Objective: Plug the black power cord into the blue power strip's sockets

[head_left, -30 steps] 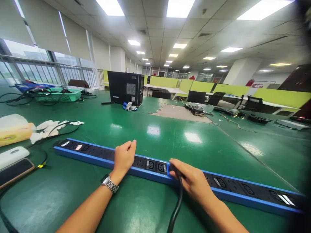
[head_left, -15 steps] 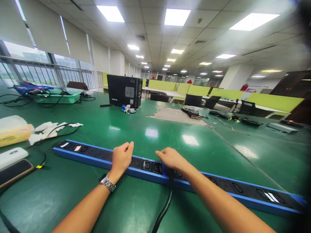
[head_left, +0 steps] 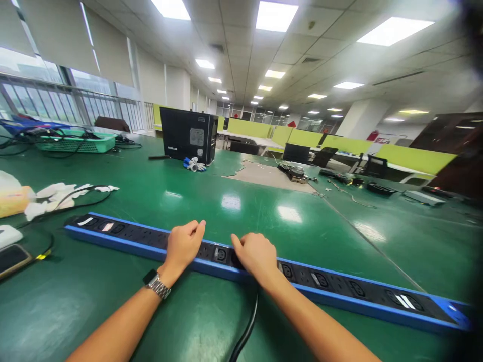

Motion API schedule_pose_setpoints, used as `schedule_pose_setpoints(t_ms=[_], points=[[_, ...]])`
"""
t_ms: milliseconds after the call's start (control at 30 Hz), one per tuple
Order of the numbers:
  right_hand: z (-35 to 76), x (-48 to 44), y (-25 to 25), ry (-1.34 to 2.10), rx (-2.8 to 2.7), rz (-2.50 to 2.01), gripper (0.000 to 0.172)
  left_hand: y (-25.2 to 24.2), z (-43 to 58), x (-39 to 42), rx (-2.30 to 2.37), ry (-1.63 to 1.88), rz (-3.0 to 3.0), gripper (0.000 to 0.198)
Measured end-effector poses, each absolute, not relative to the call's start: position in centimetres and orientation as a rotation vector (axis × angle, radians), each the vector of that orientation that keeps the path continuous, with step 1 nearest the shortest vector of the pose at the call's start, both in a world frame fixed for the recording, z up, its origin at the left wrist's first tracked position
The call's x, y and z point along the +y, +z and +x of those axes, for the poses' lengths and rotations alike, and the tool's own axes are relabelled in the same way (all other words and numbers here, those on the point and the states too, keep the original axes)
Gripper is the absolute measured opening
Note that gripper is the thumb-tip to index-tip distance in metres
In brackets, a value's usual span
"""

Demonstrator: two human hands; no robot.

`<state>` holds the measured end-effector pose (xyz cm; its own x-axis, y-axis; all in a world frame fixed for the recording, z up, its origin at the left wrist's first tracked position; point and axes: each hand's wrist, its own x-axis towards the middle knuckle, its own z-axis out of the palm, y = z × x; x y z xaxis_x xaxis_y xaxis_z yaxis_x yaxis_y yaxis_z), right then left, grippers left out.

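A long blue and black power strip (head_left: 332, 285) with rows of sockets lies flat across the green table. My left hand (head_left: 184, 246) is closed in a loose fist over its middle, thumb along the top; the wrist wears a metal-band watch (head_left: 156, 283). To its right, my right hand (head_left: 256, 255) covers another part of the strip, fingers curled down and thumb pointing left. Both sets of fingertips are hidden, so whatever they hold does not show. A thick black cable (head_left: 247, 329) runs toward me from beneath the right hand.
On the left are a phone (head_left: 14, 259), white gloves (head_left: 56, 197) and a green basket (head_left: 85, 143) of cables. A black computer case (head_left: 183, 134) stands farther back beside blue-white gloves (head_left: 194, 164). Electronic parts (head_left: 293, 172) lie on the far right side.
The view has shifted, so the table and strip appear farther left. My right hand has turned and now covers where the cable meets the strip. My left hand stays over the strip.
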<state>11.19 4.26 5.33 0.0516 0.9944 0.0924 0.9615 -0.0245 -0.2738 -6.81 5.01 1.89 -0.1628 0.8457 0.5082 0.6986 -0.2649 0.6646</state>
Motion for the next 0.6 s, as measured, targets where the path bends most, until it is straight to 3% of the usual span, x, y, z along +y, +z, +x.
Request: schedule_pose_setpoints(t_ms=[133, 300, 433, 600], points=[[13.8, 3.6, 5.0, 0.300, -1.872, -1.844, 0.057, 2.1, -6.5, 4.8, 1.859, 1.233, 2.075, 0.042], [18.8, 0.0, 2.8, 0.402, -1.829, -1.403, 0.035, 2.0, -6.3, 4.7, 1.988, 1.043, 2.191, 0.037], [19.3, -1.8, 1.1, 0.253, -2.053, -1.303, 0.039, 1.8, -6.2, 4.7, 2.017, 1.016, 2.246, 0.034], [17.7, -1.1, -0.9, 0.005, -1.942, -1.261, 0.031, 1.8, -6.2, 4.7, 2.017, 1.048, 2.249, 0.034]])
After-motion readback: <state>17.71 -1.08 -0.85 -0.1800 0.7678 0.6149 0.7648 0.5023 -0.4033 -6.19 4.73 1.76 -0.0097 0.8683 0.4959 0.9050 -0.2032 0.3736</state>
